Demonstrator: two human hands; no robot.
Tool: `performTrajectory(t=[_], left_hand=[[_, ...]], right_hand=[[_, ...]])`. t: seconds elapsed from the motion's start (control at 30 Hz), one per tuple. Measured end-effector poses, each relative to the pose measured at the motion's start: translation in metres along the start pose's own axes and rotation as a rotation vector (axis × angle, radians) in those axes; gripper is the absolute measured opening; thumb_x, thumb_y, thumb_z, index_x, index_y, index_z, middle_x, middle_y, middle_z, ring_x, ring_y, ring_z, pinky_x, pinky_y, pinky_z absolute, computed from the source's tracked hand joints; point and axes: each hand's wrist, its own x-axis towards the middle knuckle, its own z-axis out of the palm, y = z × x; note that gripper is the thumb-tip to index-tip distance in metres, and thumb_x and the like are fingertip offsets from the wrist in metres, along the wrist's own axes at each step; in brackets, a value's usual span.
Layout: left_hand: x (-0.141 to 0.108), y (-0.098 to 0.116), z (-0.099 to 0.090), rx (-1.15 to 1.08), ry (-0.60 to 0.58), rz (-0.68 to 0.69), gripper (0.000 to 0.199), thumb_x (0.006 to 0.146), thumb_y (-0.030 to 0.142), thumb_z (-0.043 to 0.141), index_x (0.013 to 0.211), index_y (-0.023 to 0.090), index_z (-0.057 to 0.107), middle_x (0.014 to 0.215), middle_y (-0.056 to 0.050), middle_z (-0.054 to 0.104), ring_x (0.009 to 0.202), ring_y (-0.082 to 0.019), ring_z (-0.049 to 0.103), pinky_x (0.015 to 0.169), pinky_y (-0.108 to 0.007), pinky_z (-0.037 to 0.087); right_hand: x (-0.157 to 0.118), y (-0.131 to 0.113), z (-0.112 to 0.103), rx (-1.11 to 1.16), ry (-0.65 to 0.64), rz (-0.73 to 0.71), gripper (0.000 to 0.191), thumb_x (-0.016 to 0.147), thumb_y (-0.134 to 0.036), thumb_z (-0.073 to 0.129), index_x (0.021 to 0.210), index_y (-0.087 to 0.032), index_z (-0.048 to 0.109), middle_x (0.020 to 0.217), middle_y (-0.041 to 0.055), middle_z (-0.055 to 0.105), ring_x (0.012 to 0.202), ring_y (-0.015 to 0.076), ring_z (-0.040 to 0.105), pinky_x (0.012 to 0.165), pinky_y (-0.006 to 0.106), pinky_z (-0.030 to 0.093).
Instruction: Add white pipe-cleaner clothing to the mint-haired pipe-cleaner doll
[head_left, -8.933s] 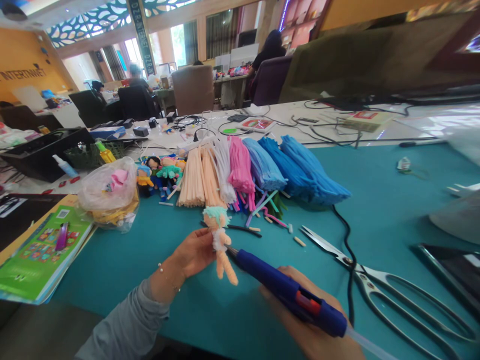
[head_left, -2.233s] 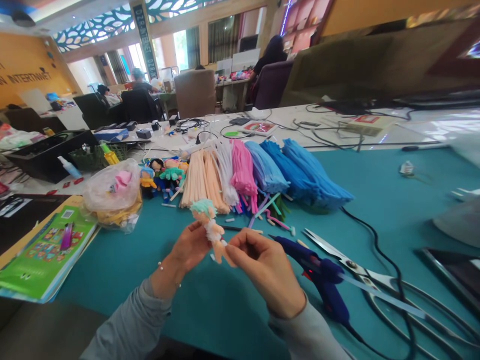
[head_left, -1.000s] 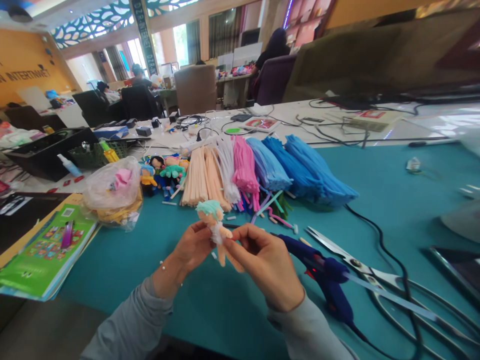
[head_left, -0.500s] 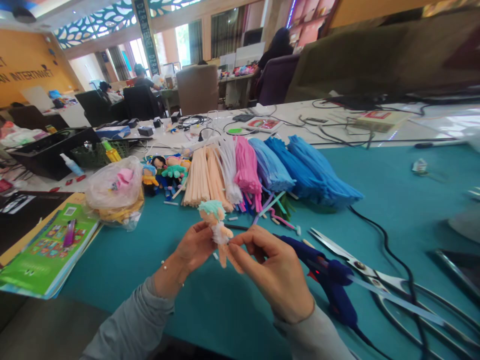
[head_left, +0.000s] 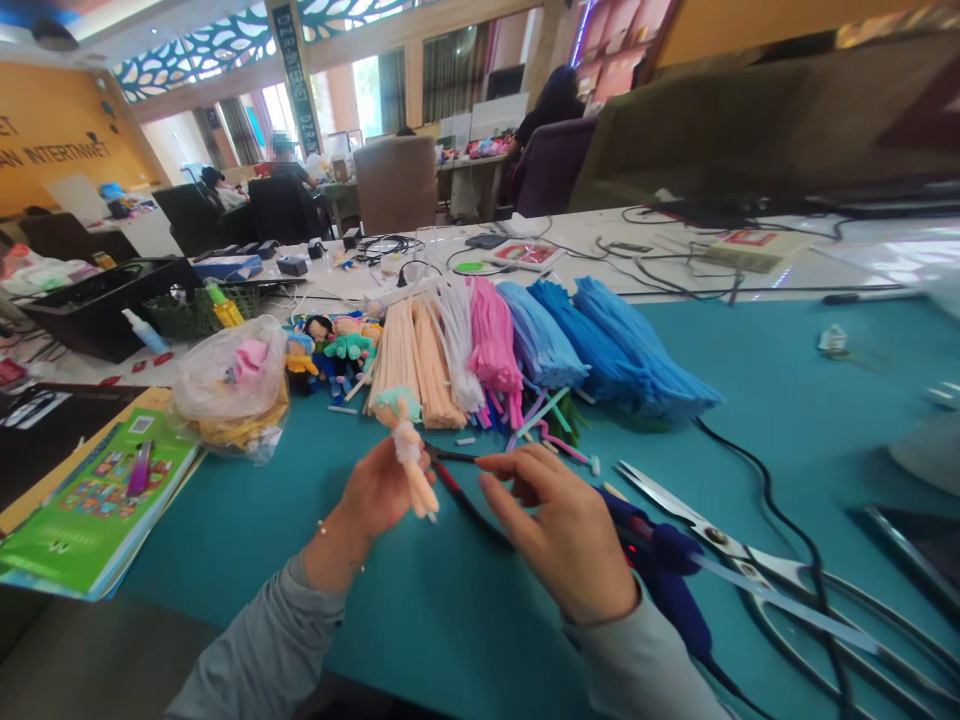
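Observation:
A small pipe-cleaner doll, with mint-green hair, a white middle and peach legs, is gripped in my left hand. The doll leans back, its legs pointing down toward me. To its right my right hand is apart from it, thumb and forefinger separated and nothing seen between them. Beneath that hand lies a hand tool with red and black handles, probably pliers; its rest is partly covered. Beside my right wrist is a dark blue glue gun with a clear glue stick in its back.
Large scissors lie open at the right, crossed by a black cable. Bundles of peach pipe cleaners, pink and blue ones stand behind my hands. Small dolls, a plastic bag and a green booklet are at left.
My right hand has come off the doll and moved slightly right, its fingers parting. The doll has shifted left and turned in my left hand, uncovering the red-and-black handles.

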Motion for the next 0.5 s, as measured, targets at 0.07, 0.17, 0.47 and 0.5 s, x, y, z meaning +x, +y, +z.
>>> performTrajectory(t=[0.07, 0.17, 0.47, 0.5], left_hand=[[0.000, 0.006, 0.000, -0.059, 0.011, 0.024, 0.008, 0.077, 0.020, 0.060, 0.071, 0.017, 0.064, 0.062, 0.002, 0.051, 0.055, -0.010, 0.046, 0.058, -0.026, 0.044], [0.001, 0.012, -0.001, -0.122, 0.025, 0.071, 0.009, 0.077, 0.019, 0.059, 0.070, 0.017, 0.064, 0.063, 0.002, 0.049, 0.055, -0.009, 0.043, 0.058, -0.025, 0.043], [0.000, 0.010, 0.004, -0.069, 0.053, 0.050, 0.009, 0.075, 0.020, 0.063, 0.066, 0.017, 0.062, 0.062, 0.002, 0.045, 0.055, -0.010, 0.040, 0.057, -0.026, 0.040], [0.000, 0.009, 0.004, -0.057, 0.047, 0.047, 0.009, 0.075, 0.020, 0.063, 0.066, 0.017, 0.062, 0.062, 0.002, 0.045, 0.056, -0.011, 0.040, 0.057, -0.026, 0.040]], right_hand=[[0.001, 0.009, 0.006, -0.200, -0.155, -0.019, 0.022, 0.080, -0.025, 0.057, 0.096, -0.013, 0.066, 0.093, 0.0120, 0.066, 0.083, 0.0236, 0.063, 0.074, 0.035, 0.051], [0.000, 0.017, 0.015, -0.443, -0.355, -0.017, 0.048, 0.073, -0.026, 0.067, 0.116, -0.007, 0.058, 0.123, 0.0218, 0.057, 0.113, 0.0340, 0.053, 0.090, 0.044, 0.045], [-0.004, 0.011, 0.028, -0.563, -0.362, 0.023, 0.033, 0.073, -0.026, 0.062, 0.101, -0.008, 0.062, 0.091, 0.0163, 0.062, 0.089, 0.0316, 0.058, 0.078, 0.040, 0.045], [-0.005, 0.010, 0.028, -0.572, -0.348, 0.029, 0.030, 0.073, -0.025, 0.061, 0.098, -0.009, 0.063, 0.089, 0.0160, 0.061, 0.089, 0.0318, 0.058, 0.077, 0.040, 0.045]])
